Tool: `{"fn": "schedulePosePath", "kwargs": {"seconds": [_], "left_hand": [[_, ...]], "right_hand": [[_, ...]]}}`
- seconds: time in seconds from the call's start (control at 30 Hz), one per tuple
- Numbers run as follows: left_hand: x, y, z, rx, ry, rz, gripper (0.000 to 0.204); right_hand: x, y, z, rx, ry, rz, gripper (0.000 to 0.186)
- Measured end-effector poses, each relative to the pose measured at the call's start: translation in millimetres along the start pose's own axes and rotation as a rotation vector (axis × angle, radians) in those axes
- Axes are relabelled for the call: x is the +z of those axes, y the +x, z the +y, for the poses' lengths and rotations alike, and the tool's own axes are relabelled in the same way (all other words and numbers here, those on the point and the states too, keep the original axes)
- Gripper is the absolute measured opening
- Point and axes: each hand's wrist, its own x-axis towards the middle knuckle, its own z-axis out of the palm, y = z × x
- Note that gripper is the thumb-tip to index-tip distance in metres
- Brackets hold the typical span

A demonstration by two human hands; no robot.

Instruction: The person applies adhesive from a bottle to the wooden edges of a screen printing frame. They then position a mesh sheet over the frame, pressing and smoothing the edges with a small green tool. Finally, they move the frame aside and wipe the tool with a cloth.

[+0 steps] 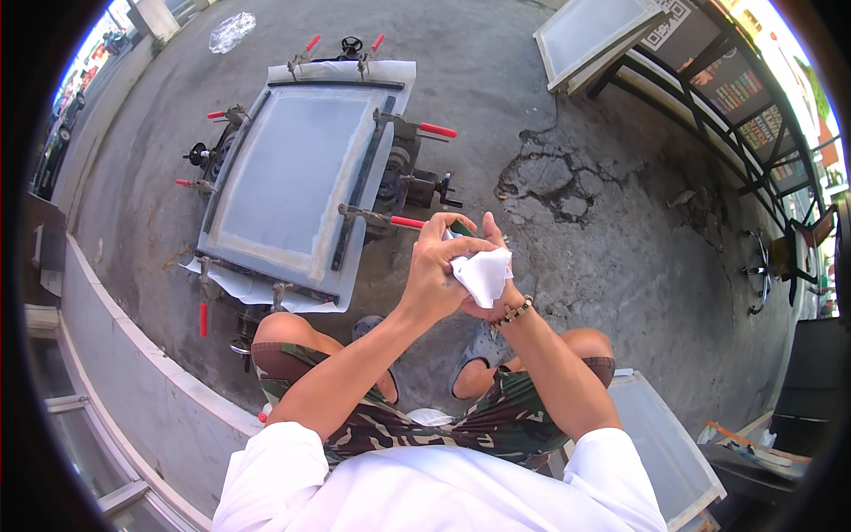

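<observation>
Left hand (434, 266) and right hand (490, 293) clamp fingers on a soft, crumpled white cloth (483, 273) (no clear long axis) above rough concrete floor (603, 222).

1. White cloth (483, 275): a small, crumpled piece of soft white fabric or paper, bunched and folded, held up in front of the knees, above the cracked concrete floor.
2. Green object (463, 229): a small dark green piece, only its tip showing above the cloth; what it is cannot be told, as the rest is hidden.
</observation>
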Motion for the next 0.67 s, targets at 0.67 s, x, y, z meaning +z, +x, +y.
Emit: {"fn": "schedulePosePath", "kwargs": {"seconds": [0.67], "left_hand": [[-0.3,10.2,-18.7,-0.185,-0.12,0.156,0.031]], "right_hand": [[-1.1,0.4,13.6,-0.113,-0.298,0.218,0.076]]}}
